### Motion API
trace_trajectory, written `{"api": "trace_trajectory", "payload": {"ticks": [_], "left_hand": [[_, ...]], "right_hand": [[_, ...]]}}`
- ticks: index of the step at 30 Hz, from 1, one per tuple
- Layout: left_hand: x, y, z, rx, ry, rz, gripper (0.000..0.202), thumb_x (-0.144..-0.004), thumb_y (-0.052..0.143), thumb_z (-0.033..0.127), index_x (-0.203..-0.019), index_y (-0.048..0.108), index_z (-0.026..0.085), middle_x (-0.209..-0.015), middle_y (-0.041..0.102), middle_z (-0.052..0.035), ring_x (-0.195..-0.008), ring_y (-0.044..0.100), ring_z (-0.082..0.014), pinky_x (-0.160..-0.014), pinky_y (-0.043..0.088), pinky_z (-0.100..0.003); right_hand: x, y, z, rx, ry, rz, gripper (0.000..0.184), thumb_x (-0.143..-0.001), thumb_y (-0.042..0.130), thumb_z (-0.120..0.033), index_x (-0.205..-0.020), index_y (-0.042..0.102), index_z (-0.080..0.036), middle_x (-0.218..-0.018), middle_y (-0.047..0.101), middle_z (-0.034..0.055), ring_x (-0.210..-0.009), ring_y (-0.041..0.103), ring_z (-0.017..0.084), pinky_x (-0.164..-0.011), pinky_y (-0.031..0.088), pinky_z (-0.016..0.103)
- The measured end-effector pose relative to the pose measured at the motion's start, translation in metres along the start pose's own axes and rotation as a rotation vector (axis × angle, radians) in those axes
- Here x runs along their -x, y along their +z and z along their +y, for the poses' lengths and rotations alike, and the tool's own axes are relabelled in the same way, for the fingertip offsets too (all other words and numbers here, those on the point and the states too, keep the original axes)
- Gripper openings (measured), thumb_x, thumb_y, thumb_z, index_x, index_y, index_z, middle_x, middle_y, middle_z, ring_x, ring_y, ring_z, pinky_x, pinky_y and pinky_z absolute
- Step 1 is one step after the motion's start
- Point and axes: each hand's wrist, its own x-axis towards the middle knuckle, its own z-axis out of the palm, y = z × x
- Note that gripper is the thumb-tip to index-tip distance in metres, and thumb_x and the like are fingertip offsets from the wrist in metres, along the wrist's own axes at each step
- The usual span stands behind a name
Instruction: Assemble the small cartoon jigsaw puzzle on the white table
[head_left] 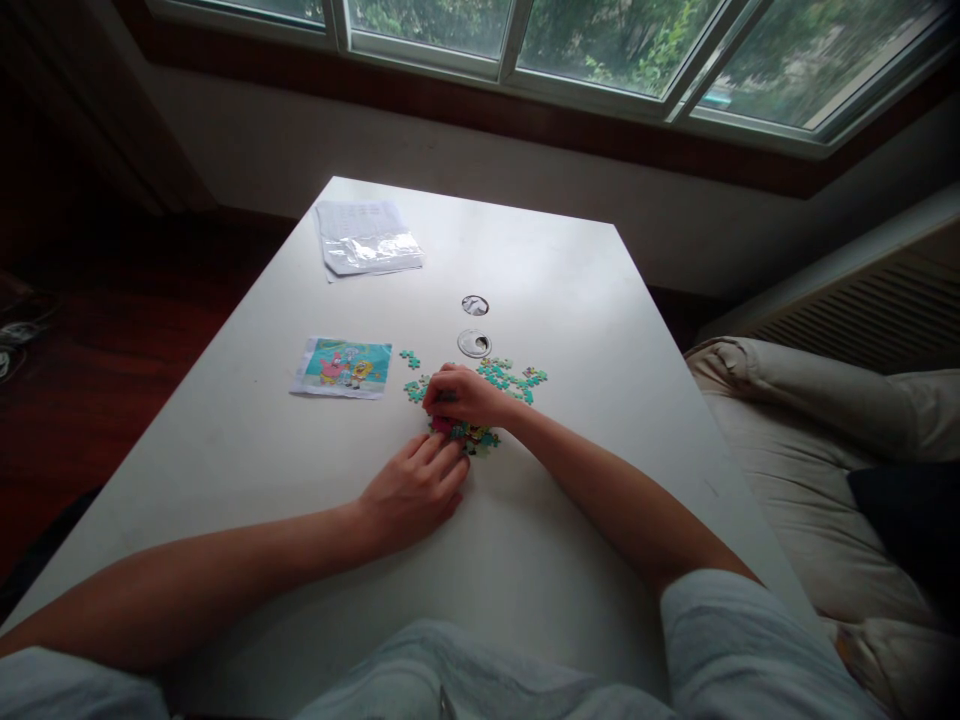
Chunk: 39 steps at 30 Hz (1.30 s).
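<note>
Small jigsaw puzzle pieces (478, 440), pink, yellow and teal, lie in a cluster between my two hands. My left hand (416, 480) rests palm down on the table, fingers stretched out, their tips at the cluster's near left edge. Just above the same cluster, my right hand (465, 394) has its fingers curled and drawn together; what is between the fingertips is hidden. Loose teal pieces (510, 380) are spread beyond the right hand, and a few more pieces (410, 358) lie to its left. A printed cartoon picture (346, 368) sits left of the pieces.
The white table (555, 290) has two round fittings, one a grommet cover (474, 344) and one an open hole (475, 306). At its far left corner lies a clear plastic sleeve with papers (371, 240). A beige sofa (780, 450) stands right, below the window.
</note>
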Motion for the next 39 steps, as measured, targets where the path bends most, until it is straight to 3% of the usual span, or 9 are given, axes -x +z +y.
{"api": "trace_trajectory", "payload": {"ticks": [9,15,26,39], "left_hand": [[0.001,0.001,-0.001,-0.012,0.005,0.005,0.032,-0.097,0.053,0.028,-0.125,0.061,0.014,-0.137,0.06,-0.0149,-0.126,0.054,-0.033,-0.106,0.045,-0.048],[0.001,0.002,-0.001,0.006,-0.004,-0.004,0.032,-0.097,0.054,0.028,-0.126,0.059,0.015,-0.136,0.059,-0.0157,-0.126,0.055,-0.0322,-0.107,0.045,-0.048],[-0.002,-0.004,0.0,0.031,-0.003,-0.032,0.03,-0.094,0.058,0.027,-0.121,0.059,0.014,-0.127,0.061,-0.0153,-0.119,0.056,-0.0324,-0.101,0.048,-0.047],[-0.001,-0.004,0.0,0.037,-0.014,-0.052,0.03,-0.097,0.054,0.026,-0.124,0.058,0.015,-0.13,0.06,-0.0146,-0.122,0.055,-0.032,-0.102,0.048,-0.046]], "right_hand": [[-0.003,0.0,0.007,-0.031,0.059,0.009,0.012,-0.088,0.066,-0.021,-0.094,0.077,-0.017,-0.086,0.072,0.0026,-0.079,0.063,0.014,-0.077,0.047,0.025],[-0.003,0.0,0.004,0.025,0.036,-0.013,0.015,-0.088,0.067,-0.017,-0.097,0.077,-0.019,-0.085,0.07,0.0027,-0.085,0.062,0.015,-0.082,0.046,0.025],[-0.005,0.004,0.009,0.192,-0.252,-0.066,0.022,-0.1,0.055,-0.021,-0.105,0.076,-0.019,-0.096,0.07,0.0095,-0.095,0.056,0.021,-0.091,0.047,0.034],[-0.004,0.001,0.009,0.188,-0.272,-0.061,0.018,-0.098,0.059,-0.023,-0.098,0.077,-0.019,-0.095,0.067,0.0088,-0.095,0.055,0.021,-0.09,0.046,0.034]]}}
